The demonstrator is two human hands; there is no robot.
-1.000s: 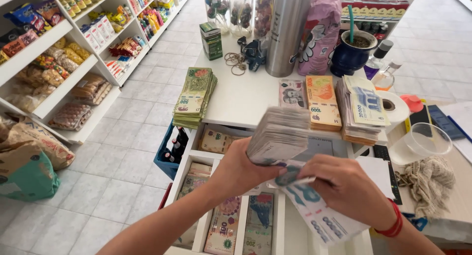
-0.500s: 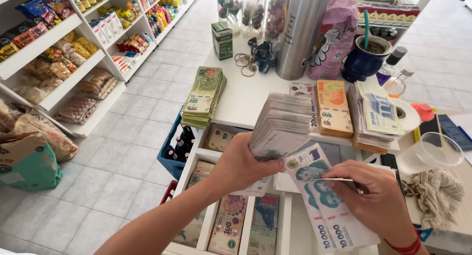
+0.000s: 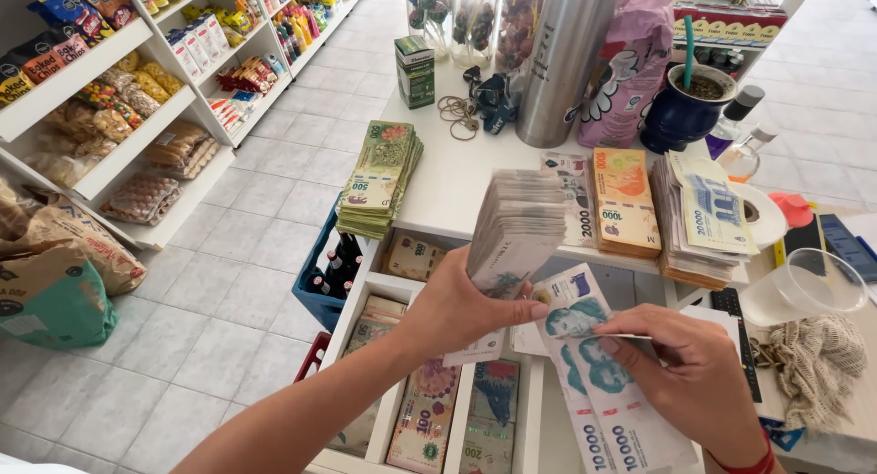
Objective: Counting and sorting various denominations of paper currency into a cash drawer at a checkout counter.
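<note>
My left hand (image 3: pixel 457 311) grips a thick fanned stack of banknotes (image 3: pixel 517 226) from below, held over the open cash drawer (image 3: pixel 365 300). My right hand (image 3: pixel 696 373) pinches a couple of blue-faced banknotes (image 3: pixel 594 383) that are pulled out flat from the stack toward me. A red band shows on my right wrist. The drawer's compartments hold more sorted notes.
On the white counter (image 3: pixel 457 182) lie a green note pile (image 3: pixel 379 177), an orange note pile (image 3: pixel 625 203) and a blue note pile (image 3: pixel 699 220). Behind stand a steel flask (image 3: pixel 566 58), a dark cup (image 3: pixel 683 109), a clear cup (image 3: pixel 804 291). Snack shelves (image 3: pixel 100 118) line the left.
My right hand has drawn the blue notes farther out of the stack and down to the right. The stack in my left hand has tilted slightly upright.
</note>
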